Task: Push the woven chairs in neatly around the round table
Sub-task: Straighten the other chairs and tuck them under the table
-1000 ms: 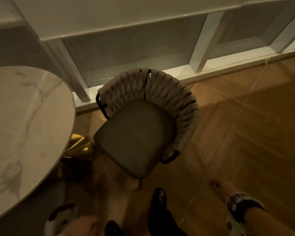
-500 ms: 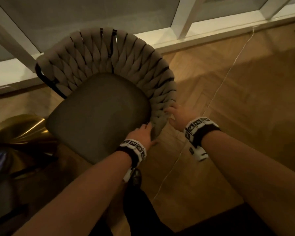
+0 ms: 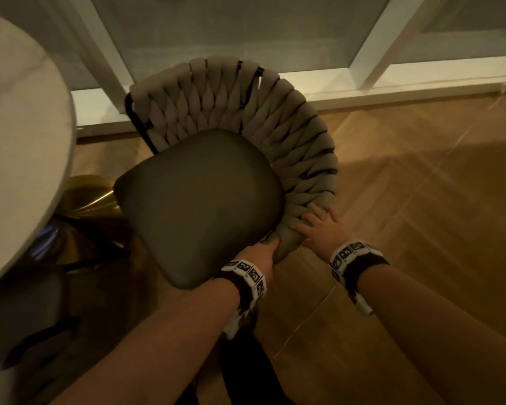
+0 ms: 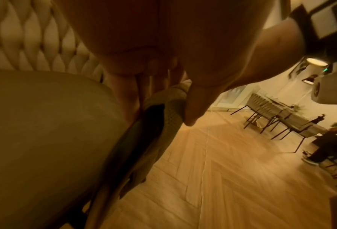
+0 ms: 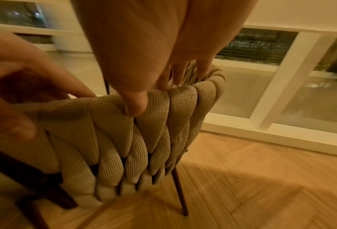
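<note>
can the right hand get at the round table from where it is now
Probably not directly: the right hand holds the back of the woven chair, whose seat lies between it and the round table.

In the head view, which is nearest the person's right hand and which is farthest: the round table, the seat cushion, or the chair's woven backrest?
1. woven backrest: directly under the right hand, which touches it.
2. seat cushion: just to the left of the hand.
3. round table: at the far left edge.
</note>
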Available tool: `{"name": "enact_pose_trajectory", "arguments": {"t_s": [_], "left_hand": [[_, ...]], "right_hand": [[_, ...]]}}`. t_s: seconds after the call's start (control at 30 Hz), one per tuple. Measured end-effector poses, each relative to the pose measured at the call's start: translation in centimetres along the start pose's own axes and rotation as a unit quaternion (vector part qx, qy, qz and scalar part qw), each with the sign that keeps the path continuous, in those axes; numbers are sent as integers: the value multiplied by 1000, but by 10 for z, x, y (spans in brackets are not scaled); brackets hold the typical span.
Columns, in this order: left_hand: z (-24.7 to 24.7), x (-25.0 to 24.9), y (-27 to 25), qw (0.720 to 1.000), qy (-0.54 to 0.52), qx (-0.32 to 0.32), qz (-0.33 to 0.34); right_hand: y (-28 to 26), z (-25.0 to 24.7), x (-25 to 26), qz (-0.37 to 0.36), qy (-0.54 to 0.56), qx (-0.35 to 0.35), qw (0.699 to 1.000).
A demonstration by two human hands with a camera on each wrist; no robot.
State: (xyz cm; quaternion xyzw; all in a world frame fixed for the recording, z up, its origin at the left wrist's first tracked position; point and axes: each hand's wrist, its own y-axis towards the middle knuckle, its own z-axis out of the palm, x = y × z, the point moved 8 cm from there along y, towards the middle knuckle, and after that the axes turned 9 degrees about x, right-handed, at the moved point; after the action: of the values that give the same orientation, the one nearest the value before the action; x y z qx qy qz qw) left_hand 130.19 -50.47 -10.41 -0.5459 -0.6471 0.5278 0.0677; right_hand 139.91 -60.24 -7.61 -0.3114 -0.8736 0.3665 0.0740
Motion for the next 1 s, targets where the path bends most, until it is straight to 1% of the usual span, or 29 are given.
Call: {"name": "enact_pose_trajectory", "arguments": {"t_s": [0.1, 0.2, 0.3, 0.37, 0.43, 0.5, 0.57, 0.63, 0.67, 0.73, 0.8, 1.0], "left_hand": [[-5, 30, -23, 1000, 9, 11, -14], [-6, 60, -44, 1000, 5, 23, -20], [-7, 92, -62, 999, 12, 29, -37], [-9, 112, -75, 999, 21, 24, -41], [-14, 129, -90, 999, 26, -1, -31], [-19, 146, -103, 999, 18, -31, -29], [-22, 163, -110, 998, 7, -47, -33], [-22, 179, -114, 998, 2, -41, -45], [-23, 187, -116, 998, 2, -38, -51], [-26, 198, -120, 997, -1, -41, -60], [-28, 210, -125, 997, -2, -43, -68], [-43, 249, -140, 992, -26, -57, -112]], "right_hand": [[13, -11, 39, -31, -12, 0, 999], [21, -21, 72, -51, -21, 42, 998], [20, -24, 105, -66, -8, 81, 995], [20, -27, 125, -73, 12, 91, 993], [20, -31, 140, -77, 32, 86, 993], [20, -31, 147, -71, 15, 64, 995], [20, -29, 142, -37, -28, 36, 998], [22, -27, 131, 13, -31, 37, 999], [25, -27, 130, 25, -24, 47, 998], [31, -27, 135, 16, -16, 75, 997], [37, -29, 147, -1, -10, 82, 997], [43, -50, 182, -25, 9, 54, 998]]}}
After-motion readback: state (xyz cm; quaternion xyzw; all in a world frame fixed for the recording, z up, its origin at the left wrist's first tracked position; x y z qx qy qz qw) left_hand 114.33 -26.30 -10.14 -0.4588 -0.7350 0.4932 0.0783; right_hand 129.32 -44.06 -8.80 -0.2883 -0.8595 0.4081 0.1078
